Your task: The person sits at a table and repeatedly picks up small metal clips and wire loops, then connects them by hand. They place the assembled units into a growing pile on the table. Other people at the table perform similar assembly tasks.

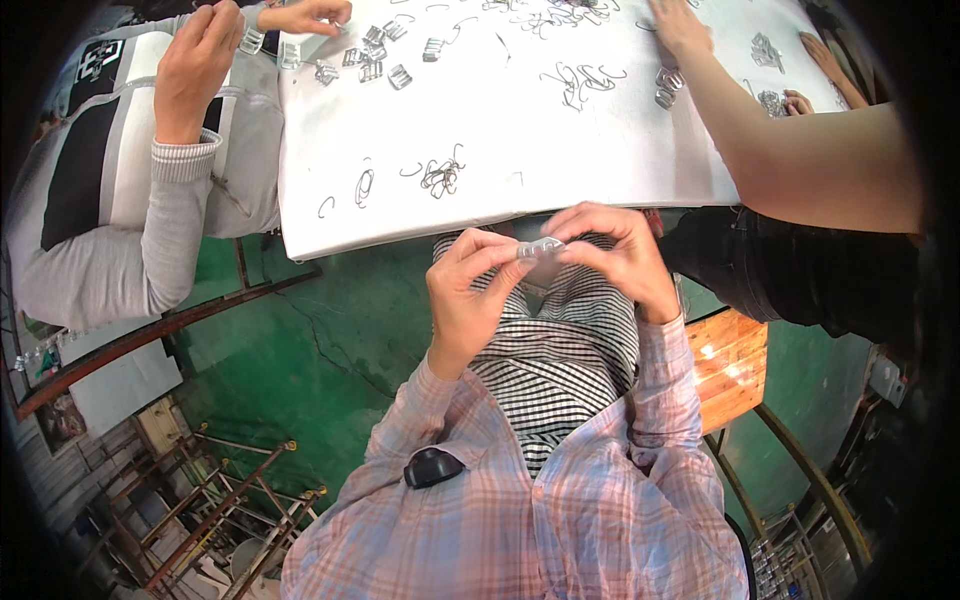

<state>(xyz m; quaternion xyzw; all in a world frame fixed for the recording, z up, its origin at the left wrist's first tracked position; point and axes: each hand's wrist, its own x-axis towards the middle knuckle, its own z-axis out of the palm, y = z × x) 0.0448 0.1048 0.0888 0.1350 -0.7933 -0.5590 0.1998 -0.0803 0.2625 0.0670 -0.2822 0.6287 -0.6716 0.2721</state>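
Over my lap, just off the table's near edge, I hold a small silvery, see-through slotted piece [541, 247]. My left hand [468, 295] pinches its left end between thumb and fingers. At the other end, the thumb and fingertips of my right hand [622, 256] close on it; whether a thin wire is between them is too small to tell. Close beyond my hands on the white table [400, 212] lies a tangled heap of thin dark wire hooks [440, 177]. A few loose wire pieces [365, 187] are left of that heap.
At the far left, a person in a grey sleeve [180, 215] works near several clear slotted pieces [372, 50]. Another person's bare forearm [770, 150] reaches over the table's right side. More wire hooks [580, 82] lie farther back. A wooden stool [730, 365] stands right of my lap.
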